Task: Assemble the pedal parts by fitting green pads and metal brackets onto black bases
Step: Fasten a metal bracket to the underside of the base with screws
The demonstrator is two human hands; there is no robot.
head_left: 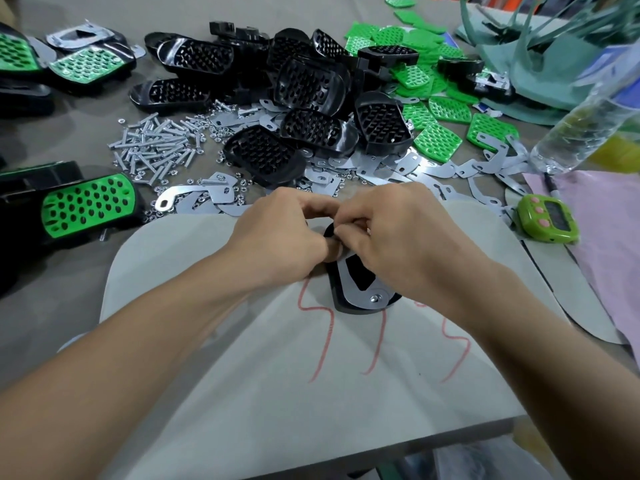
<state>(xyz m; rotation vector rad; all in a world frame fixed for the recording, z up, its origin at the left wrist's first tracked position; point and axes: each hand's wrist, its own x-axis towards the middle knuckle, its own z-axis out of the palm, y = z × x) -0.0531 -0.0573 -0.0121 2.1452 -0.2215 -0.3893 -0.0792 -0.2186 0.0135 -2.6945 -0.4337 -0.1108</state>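
The black plastic pedal base lay on the pale grey board, with the flat silvery metal bracket on top of it. The left hand curled round the base's far end, and the right hand pinched the bracket there; any fastener between the fingertips was hidden. The base looked light, stiff and glossy, likely to slide, so best gripped by its rim, and the thin bracket by its edges.
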